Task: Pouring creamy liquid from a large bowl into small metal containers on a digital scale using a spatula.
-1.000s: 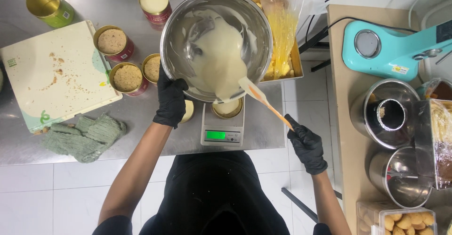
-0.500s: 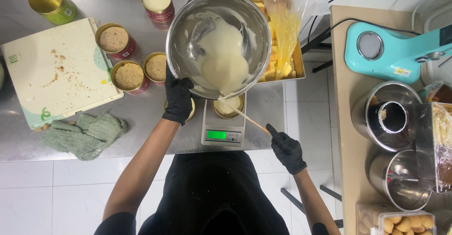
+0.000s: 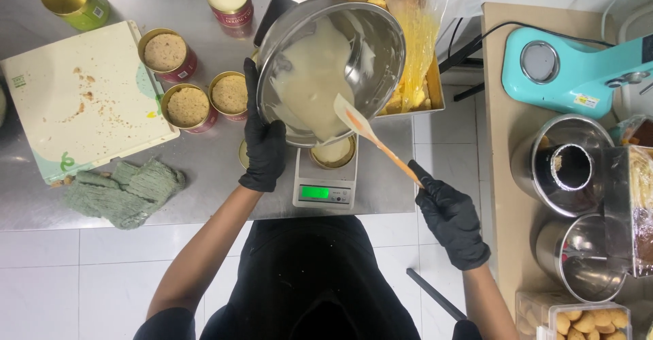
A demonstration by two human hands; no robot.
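Bowl (image 3: 354, 47) rim in left hand (image 3: 264, 146), tilted above tin (image 3: 332, 152).

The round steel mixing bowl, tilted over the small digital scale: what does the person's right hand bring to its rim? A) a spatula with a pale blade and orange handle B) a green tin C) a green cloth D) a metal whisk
A: the right hand, in a black glove, grips an orange-handled spatula whose pale blade lies at the lower rim of the round steel mixing bowl, while the left hand holds the bowl tilted.
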